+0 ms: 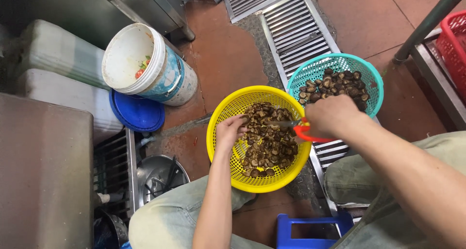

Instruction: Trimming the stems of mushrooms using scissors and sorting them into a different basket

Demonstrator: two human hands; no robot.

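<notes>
Head view: left hand pinches a mushroom; right hand grips red-handled scissors beside it.

Scissor handles mostly under right hand; red crate cut off.

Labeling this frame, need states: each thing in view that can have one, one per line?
left hand: pinching a mushroom over the yellow basket
right hand: gripping red-handled scissors, blades toward the left hand
yellow basket: partly filled with mushroom pieces
teal basket: partly filled with whole mushrooms
white bucket: tipped on its side, open, nearly empty
blue lid: off, lying flat
</notes>
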